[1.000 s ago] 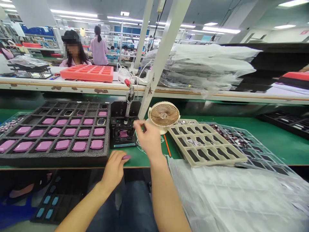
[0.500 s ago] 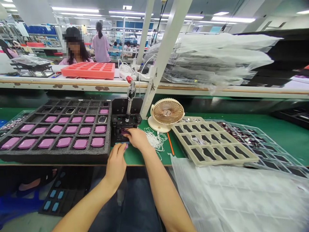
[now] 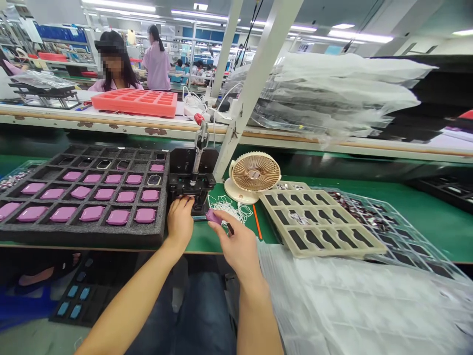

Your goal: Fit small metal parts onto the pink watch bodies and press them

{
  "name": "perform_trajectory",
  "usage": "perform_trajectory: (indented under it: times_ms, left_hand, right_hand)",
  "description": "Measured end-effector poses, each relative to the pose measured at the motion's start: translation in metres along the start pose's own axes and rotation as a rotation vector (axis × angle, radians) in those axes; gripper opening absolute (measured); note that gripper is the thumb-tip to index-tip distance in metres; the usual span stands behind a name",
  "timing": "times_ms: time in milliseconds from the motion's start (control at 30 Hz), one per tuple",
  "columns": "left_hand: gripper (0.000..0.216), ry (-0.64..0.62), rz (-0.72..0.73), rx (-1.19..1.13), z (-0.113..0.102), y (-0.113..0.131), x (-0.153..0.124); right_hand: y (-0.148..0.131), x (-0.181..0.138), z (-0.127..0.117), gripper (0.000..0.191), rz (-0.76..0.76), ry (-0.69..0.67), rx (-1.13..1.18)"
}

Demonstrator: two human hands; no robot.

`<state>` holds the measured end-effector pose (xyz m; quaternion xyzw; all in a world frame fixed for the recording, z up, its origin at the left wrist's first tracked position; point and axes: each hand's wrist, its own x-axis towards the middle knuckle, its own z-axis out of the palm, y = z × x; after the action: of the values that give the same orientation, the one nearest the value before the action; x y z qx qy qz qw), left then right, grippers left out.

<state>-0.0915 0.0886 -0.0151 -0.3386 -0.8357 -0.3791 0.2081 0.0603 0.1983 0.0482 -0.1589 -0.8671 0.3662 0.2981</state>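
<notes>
Green bench: tray, fixture, fan

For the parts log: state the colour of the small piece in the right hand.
Mauve-pink piece, pinched by the right hand; the head view shows it best.

Head-worn view, down over workbench

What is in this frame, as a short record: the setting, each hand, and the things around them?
Setting: green workbench in a factory hall.
Left hand: touches the black press fixture; whether it grips anything is hidden.
Right hand: pinches a purple part just right of the fixture.
Left side: black foam tray holding purple pieces in rows.
Right side: small fan, beige tray, clear plastic trays.
</notes>
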Motion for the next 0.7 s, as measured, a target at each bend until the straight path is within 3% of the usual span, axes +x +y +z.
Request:
perform_trajectory:
  times_ms: [367, 567, 700]
  left_hand:
    - [0.056, -0.123, 0.027, 0.04, -0.003, 0.001, 0.005]
    - [0.054, -0.163, -0.025, 0.028, -0.006, 0.005, -0.012]
    - [0.053, -0.154, -0.046, 0.014, -0.003, 0.011, -0.013]
  right_hand:
    - [-0.014, -0.01, 0.002, 0.031, 0.153, -0.029, 0.165]
    - [-0.011, -0.015, 0.001, 0.036, 0.134, -0.023, 0.101]
    - [-0.047, 0.013, 0.012, 0.035, -0.01, -0.015, 0.087]
